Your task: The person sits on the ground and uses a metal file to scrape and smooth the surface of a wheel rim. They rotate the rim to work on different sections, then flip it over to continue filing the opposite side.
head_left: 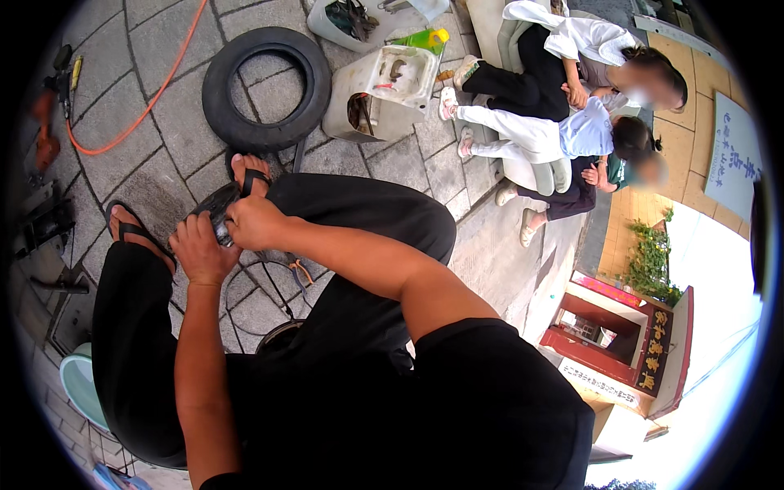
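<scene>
Both hands are on a shiny black rubber piece [219,201], perhaps part of an inner tube, held low between my knees. My left hand [202,247] grips its near side with the fingers bent over it. My right hand [255,224] is closed on its right side, the fingertips close to the left hand's. How far the piece runs on beneath the hands is hidden. Just beyond my sandalled feet a black tire [216,90] lies flat on the paving. Pliers with orange handles [304,271] lie on the ground to the right of my hands, by a thin black loop.
Right of the tire stands a cut-open white plastic container [335,121] with small items; another white container [318,18] and a green bottle [420,39] are behind it. An orange hose [167,82] crosses the paving at left. A pale green basin [82,392] stands near-left. Several people sit or stand at right.
</scene>
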Available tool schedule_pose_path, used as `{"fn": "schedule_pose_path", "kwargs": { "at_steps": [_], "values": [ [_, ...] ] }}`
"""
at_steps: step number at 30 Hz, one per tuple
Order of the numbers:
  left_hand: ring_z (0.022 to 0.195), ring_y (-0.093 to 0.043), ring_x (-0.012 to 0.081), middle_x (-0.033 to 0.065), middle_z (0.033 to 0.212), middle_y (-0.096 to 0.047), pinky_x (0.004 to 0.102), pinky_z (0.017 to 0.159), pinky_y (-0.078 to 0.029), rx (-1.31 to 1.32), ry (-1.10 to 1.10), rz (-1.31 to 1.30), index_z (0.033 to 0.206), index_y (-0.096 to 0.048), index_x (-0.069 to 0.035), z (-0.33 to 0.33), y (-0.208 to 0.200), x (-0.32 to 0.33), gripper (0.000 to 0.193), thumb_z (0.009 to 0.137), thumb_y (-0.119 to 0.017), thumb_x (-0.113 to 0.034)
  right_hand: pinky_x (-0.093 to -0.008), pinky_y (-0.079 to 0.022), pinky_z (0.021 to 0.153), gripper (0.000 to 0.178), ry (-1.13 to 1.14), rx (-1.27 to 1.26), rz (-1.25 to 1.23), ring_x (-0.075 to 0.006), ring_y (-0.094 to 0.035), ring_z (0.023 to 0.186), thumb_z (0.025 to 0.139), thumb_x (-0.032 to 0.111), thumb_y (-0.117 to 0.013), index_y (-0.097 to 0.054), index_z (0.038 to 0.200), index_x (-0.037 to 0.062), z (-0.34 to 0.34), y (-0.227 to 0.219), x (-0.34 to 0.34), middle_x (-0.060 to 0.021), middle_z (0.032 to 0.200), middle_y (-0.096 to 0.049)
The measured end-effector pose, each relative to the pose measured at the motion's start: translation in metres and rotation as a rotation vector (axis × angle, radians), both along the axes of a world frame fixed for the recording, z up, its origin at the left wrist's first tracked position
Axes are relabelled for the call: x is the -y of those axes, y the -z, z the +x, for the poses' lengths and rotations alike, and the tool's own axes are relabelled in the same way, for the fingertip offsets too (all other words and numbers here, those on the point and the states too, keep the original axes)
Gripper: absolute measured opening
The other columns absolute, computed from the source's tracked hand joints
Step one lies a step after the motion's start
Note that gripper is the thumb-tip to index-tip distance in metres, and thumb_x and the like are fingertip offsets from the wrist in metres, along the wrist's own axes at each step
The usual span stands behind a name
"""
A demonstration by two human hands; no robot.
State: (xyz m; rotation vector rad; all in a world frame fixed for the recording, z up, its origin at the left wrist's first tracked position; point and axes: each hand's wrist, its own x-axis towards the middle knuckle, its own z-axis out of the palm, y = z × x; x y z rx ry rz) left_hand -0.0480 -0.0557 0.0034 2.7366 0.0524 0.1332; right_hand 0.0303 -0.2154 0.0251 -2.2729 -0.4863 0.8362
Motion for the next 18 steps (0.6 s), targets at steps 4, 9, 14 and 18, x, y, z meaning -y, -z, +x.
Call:
{"fn": "schedule_pose_path", "kwargs": {
  "at_steps": [4,9,14,18],
  "values": [
    [0.099,-0.058,0.0342,0.0097,0.104,-0.059,0.048,0.082,-0.041,0.001,-0.016,-0.017,0.115,-0.063,-0.007,-0.002,0.002,-0.001,0.067,0.067,-0.087,-0.046,-0.0557,-0.057,0.076,0.025,-0.021,-0.003,-0.004,-0.0489,-0.071,0.078,0.091,0.019,-0.07,-0.073,0.08,-0.003,0.004,-0.01,0.004,-0.0283,0.079,-0.071],
    [0.095,-0.058,0.0321,0.0079,0.101,-0.057,0.0467,0.081,-0.041,0.031,-0.01,0.001,0.117,-0.062,-0.008,-0.001,0.003,0.0,0.073,0.064,-0.089,-0.051,-0.0553,-0.056,0.076,0.027,-0.013,-0.024,0.02,-0.0485,-0.071,0.078,0.092,0.019,-0.07,-0.072,0.078,-0.004,0.001,-0.005,0.003,-0.0291,0.079,-0.07],
    [0.102,-0.058,0.0342,0.0101,0.107,-0.06,0.0483,0.085,-0.041,-0.023,0.002,-0.027,0.118,-0.063,-0.006,-0.005,0.0,-0.003,0.076,0.064,-0.089,-0.051,-0.0545,-0.056,0.077,0.029,0.049,-0.065,0.036,-0.0484,-0.072,0.08,0.092,0.02,-0.071,-0.071,0.079,-0.0049,0.002,-0.006,0.0,-0.0296,0.079,-0.07],
    [0.105,-0.058,0.0356,0.0118,0.109,-0.061,0.0497,0.087,-0.04,-0.083,-0.021,-0.039,0.12,-0.063,-0.005,-0.001,0.001,-0.001,0.078,0.063,-0.089,-0.052,-0.0545,-0.056,0.077,0.029,0.02,-0.1,0.002,-0.0483,-0.072,0.08,0.092,0.021,-0.071,-0.072,0.08,-0.0054,0.006,-0.014,0.005,-0.0299,0.079,-0.07]
  ]
}}
